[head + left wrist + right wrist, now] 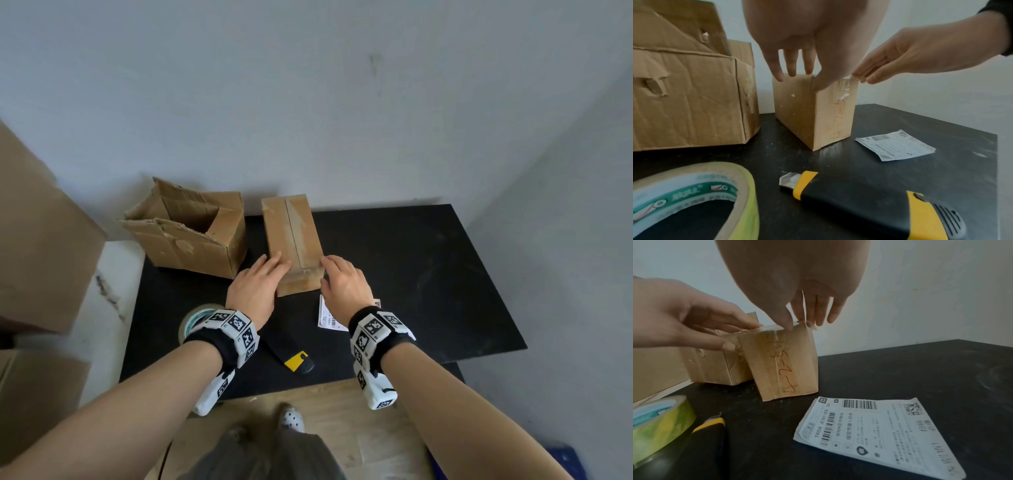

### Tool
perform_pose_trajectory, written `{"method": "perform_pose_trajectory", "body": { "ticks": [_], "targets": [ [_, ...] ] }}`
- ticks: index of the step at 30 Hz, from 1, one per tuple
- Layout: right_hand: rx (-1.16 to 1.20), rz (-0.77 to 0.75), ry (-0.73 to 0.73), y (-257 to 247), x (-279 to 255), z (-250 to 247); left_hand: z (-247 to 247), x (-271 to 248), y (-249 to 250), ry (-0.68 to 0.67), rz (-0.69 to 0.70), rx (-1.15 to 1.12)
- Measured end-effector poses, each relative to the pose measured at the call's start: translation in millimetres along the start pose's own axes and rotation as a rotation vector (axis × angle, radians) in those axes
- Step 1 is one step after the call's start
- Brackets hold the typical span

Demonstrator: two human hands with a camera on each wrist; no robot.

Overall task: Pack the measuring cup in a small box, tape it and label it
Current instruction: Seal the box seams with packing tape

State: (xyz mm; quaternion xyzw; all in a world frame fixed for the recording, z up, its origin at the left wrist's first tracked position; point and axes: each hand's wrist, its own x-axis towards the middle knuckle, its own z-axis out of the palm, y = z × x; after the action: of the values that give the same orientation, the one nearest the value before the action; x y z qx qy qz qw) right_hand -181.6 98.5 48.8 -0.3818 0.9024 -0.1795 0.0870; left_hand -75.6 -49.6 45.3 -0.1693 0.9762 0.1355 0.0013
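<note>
The small cardboard box [291,233] [797,110] [797,369] stands shut on the black table [411,274], with clear tape along its top seam and down the near face over handwriting. My left hand [260,284] [795,65] [694,318] lays straight fingers on the top's near-left corner. My right hand [342,281] [910,53] [809,309] presses straight fingers on the tape at the near-right top edge. No measuring cup shows in any view. A printed shipping label [330,317] [896,144] [879,426] lies flat just in front of the box.
A larger, battered open box [191,233] [684,97] stands left of the small one. A tape roll [197,318] [694,186] [659,418] and a yellow-black utility knife [296,361] [869,199] with its blade out lie near the front edge. Big cartons stand at far left.
</note>
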Motion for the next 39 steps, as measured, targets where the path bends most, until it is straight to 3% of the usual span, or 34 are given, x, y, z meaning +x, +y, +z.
{"method": "perform_pose_trajectory", "body": {
  "ticks": [9,15,22,26,30,32,39],
  "targets": [
    [0.143,0.004,0.033,0,3,9,-6,2,4,-0.040,-0.082,-0.018],
    [0.332,0.205,-0.151,-5,6,3,8,-9,20,-0.120,-0.312,-0.444],
    [0.510,0.353,-0.227,2,18,17,13,-3,24,-0.172,-0.463,-0.701],
    [0.558,0.335,-0.259,14,19,25,12,-1,5,-0.185,-0.474,-0.614],
    [0.630,0.312,-0.026,23,28,9,8,-2,-13,0.135,-0.401,-0.659],
    [0.621,0.247,0.011,21,33,0,7,0,-15,0.214,-0.327,-0.669],
    [0.334,0.014,-0.006,18,44,3,4,21,-12,0.151,-0.189,-0.452]
  ]
}}
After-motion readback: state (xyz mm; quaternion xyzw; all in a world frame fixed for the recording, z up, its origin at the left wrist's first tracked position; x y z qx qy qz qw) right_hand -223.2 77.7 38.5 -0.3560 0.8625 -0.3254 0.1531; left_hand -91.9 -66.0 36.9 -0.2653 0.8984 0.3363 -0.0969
